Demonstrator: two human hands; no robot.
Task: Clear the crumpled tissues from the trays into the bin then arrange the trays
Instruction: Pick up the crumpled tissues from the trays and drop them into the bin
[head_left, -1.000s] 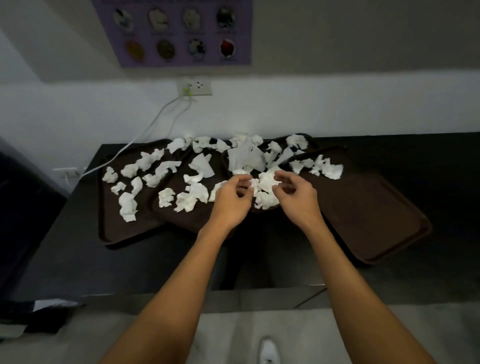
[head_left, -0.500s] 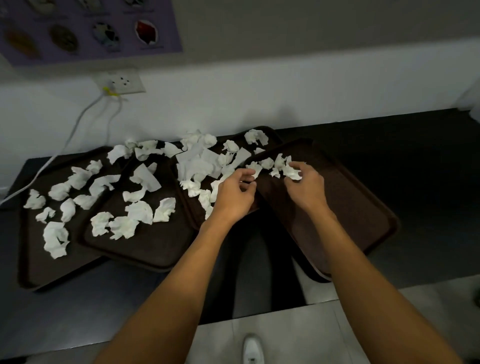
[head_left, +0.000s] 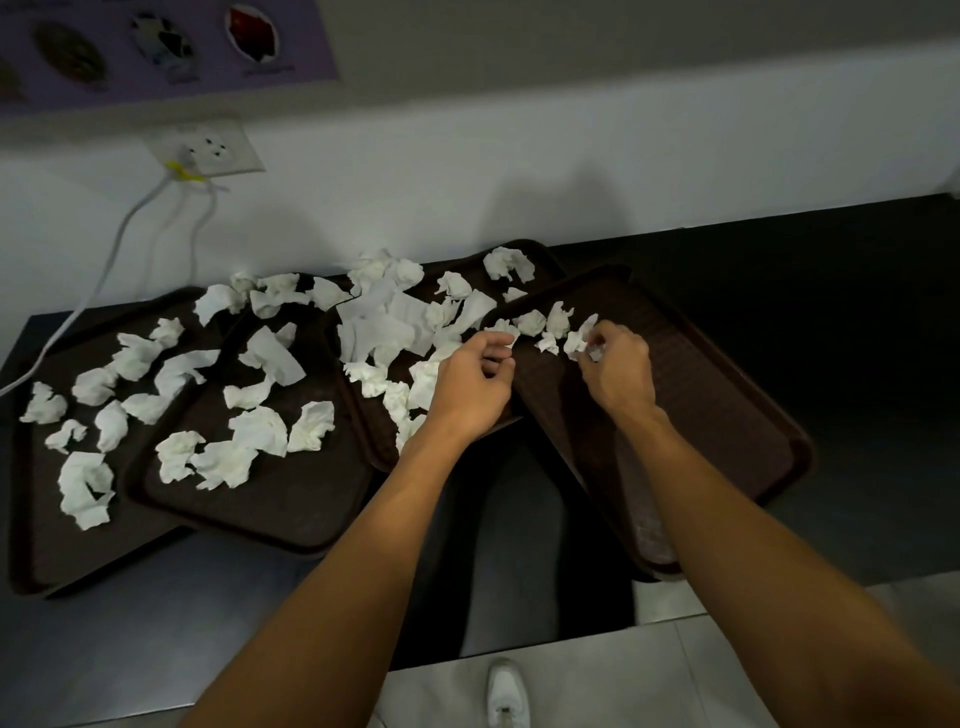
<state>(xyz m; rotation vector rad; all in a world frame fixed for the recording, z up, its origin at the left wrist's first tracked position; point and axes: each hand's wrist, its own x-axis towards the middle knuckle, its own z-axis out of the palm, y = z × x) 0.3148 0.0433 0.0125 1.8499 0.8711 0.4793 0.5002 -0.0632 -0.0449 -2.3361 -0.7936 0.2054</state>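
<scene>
Several dark brown trays overlap on a black counter, strewn with white crumpled tissues. The rightmost tray (head_left: 727, 415) is tilted over the counter's front edge and carries a few tissues (head_left: 532, 322) near its far end. My right hand (head_left: 618, 369) pinches a crumpled tissue (head_left: 579, 340) on that tray. My left hand (head_left: 470, 384) hovers with curled fingers over the edge of the third tray (head_left: 374, 431), beside a tissue (head_left: 423, 382); whether it holds anything is hidden. The middle-left tray (head_left: 291, 499) and leftmost tray (head_left: 36, 530) hold many tissues (head_left: 260, 431).
A wall socket (head_left: 208, 148) with white cables (head_left: 109, 260) sits behind the trays on the left. The black counter (head_left: 831, 312) stretches right. Below, a dark gap (head_left: 519, 571) opens under the counter edge, and a white shoe (head_left: 504, 691) stands on the pale floor.
The view has swung right and closer. My right hand has moved out to the far end of the rightmost tray and taken a tissue; my left hand stayed at the third tray's edge.
</scene>
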